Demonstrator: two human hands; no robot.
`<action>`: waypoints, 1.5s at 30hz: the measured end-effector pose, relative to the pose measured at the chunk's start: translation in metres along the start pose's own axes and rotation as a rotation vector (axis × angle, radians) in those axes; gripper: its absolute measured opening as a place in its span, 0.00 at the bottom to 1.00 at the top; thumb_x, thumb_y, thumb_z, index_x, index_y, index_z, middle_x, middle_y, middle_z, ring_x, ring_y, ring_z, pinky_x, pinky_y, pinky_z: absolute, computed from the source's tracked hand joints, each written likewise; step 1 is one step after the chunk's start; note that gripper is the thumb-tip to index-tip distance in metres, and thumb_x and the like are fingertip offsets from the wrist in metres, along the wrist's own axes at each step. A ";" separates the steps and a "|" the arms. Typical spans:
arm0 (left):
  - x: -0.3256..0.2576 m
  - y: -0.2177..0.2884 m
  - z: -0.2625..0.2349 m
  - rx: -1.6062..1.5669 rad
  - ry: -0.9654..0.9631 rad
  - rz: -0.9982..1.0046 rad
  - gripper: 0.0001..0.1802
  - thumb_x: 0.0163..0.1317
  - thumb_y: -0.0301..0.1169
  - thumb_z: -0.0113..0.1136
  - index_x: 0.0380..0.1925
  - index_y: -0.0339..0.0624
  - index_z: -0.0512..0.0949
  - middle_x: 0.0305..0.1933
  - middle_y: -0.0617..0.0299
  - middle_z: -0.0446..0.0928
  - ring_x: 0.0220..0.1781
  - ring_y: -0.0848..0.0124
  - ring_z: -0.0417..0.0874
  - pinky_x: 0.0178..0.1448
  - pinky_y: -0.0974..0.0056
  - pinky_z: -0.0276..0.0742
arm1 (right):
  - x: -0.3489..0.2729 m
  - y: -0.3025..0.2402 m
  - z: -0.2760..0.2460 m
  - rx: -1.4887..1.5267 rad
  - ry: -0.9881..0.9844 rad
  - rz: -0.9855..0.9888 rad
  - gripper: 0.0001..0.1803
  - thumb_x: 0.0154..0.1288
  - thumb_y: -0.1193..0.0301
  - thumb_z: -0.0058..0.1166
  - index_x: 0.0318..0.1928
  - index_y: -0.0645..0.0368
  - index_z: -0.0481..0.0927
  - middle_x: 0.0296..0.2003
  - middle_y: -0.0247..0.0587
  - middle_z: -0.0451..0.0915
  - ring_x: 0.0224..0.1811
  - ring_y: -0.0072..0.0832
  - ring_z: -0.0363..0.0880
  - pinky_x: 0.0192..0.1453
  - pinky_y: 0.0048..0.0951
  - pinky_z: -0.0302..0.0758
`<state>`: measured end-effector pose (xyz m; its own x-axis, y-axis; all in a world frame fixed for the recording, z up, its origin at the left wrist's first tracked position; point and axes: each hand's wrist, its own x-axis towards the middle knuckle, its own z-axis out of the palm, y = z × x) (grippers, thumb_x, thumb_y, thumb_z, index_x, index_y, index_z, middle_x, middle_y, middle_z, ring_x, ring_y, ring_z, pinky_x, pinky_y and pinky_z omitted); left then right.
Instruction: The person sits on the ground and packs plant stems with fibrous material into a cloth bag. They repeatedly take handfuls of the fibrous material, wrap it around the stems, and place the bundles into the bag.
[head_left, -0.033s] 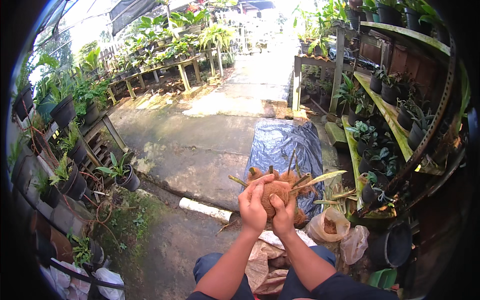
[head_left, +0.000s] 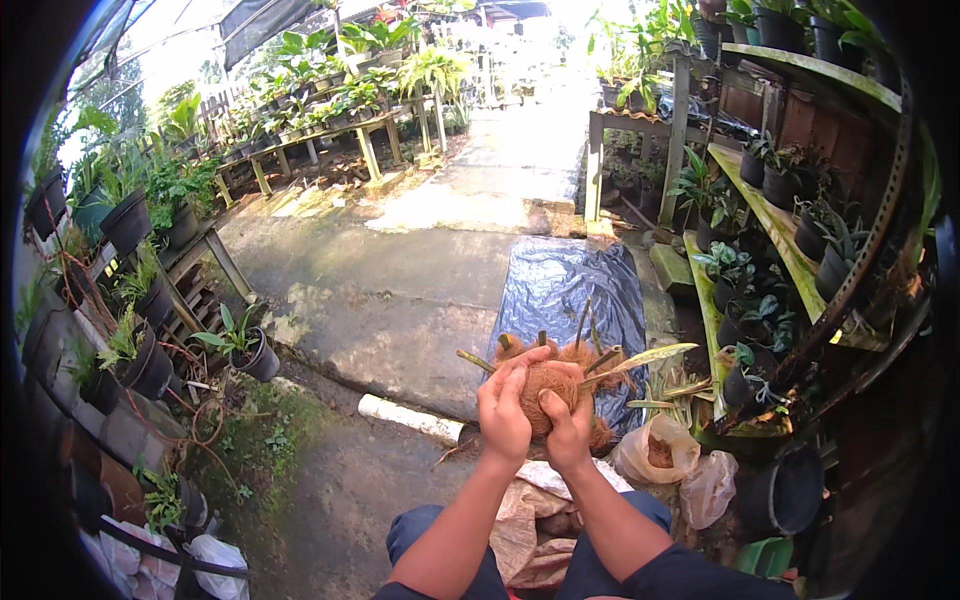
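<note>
Between my two hands sits a rounded ball of brown coconut fibre (head_left: 549, 394). My left hand (head_left: 506, 405) cups its left side and top with fingers bent over it. On the right side my right hand (head_left: 568, 425) presses, its thumb lying across the front. A long yellow-green leaf (head_left: 655, 355) sticks out to the right from behind the ball; whether it grows from the ball is hidden. Just beyond my hands, several similar fibre balls with cut green stems (head_left: 583, 318) rest on a black plastic sheet (head_left: 572, 275).
An open sack (head_left: 525, 505) lies between my knees. To the right stand a bag of loose fibre (head_left: 632, 455), a clear plastic bag (head_left: 709, 488) and a black bucket (head_left: 790, 490). A white pipe (head_left: 408, 419) lies on the left. Shelves of potted plants (head_left: 775, 210) flank the path.
The tip of the long leaf has shifted very slightly to the right. Both hands keep hold of the fibre ball in nearly the same place.
</note>
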<state>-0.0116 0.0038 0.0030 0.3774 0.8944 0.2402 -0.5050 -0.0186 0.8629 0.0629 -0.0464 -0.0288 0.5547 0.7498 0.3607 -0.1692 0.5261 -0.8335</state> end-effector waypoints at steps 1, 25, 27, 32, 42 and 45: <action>0.004 0.002 -0.001 0.030 -0.045 -0.032 0.25 0.76 0.34 0.41 0.57 0.27 0.81 0.58 0.50 0.84 0.62 0.61 0.83 0.70 0.57 0.76 | 0.004 -0.004 -0.003 -0.010 -0.036 -0.017 0.25 0.67 0.63 0.60 0.59 0.64 0.75 0.51 0.42 0.82 0.54 0.26 0.80 0.61 0.32 0.77; 0.019 -0.018 -0.021 -0.035 0.102 -0.085 0.17 0.74 0.37 0.52 0.46 0.34 0.83 0.46 0.54 0.86 0.48 0.61 0.88 0.57 0.55 0.82 | 0.026 0.011 -0.018 -0.378 -0.109 0.000 0.31 0.85 0.50 0.38 0.69 0.61 0.75 0.64 0.51 0.77 0.70 0.39 0.70 0.77 0.44 0.64; 0.019 -0.008 -0.014 0.390 0.185 0.174 0.14 0.71 0.33 0.55 0.41 0.32 0.83 0.43 0.54 0.86 0.45 0.61 0.88 0.56 0.55 0.82 | 0.021 0.022 -0.020 -0.216 -0.121 0.200 0.32 0.87 0.48 0.34 0.71 0.60 0.73 0.65 0.47 0.78 0.70 0.36 0.72 0.76 0.43 0.66; 0.021 0.028 -0.019 0.887 0.090 0.691 0.12 0.59 0.30 0.63 0.39 0.33 0.84 0.41 0.49 0.85 0.46 0.51 0.87 0.55 0.52 0.81 | 0.016 -0.004 0.005 0.504 -0.161 0.613 0.34 0.87 0.44 0.32 0.72 0.59 0.69 0.66 0.42 0.75 0.70 0.31 0.73 0.73 0.37 0.72; 0.013 0.007 0.003 0.870 -0.039 0.674 0.12 0.59 0.31 0.64 0.39 0.35 0.84 0.46 0.51 0.86 0.50 0.50 0.85 0.60 0.51 0.79 | 0.011 0.016 -0.001 0.558 0.024 0.400 0.23 0.84 0.53 0.46 0.67 0.54 0.72 0.56 0.35 0.77 0.60 0.23 0.79 0.64 0.31 0.78; 0.012 0.018 0.001 0.670 -0.033 0.493 0.11 0.66 0.28 0.59 0.40 0.31 0.83 0.47 0.51 0.86 0.52 0.58 0.86 0.62 0.56 0.78 | 0.010 0.018 0.001 0.533 -0.031 0.379 0.24 0.83 0.54 0.49 0.67 0.55 0.72 0.57 0.37 0.78 0.60 0.24 0.80 0.63 0.30 0.78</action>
<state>-0.0150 0.0142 0.0217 0.2619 0.7007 0.6636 -0.0530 -0.6762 0.7349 0.0648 -0.0293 -0.0400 0.3550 0.9294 0.1007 -0.7334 0.3437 -0.5865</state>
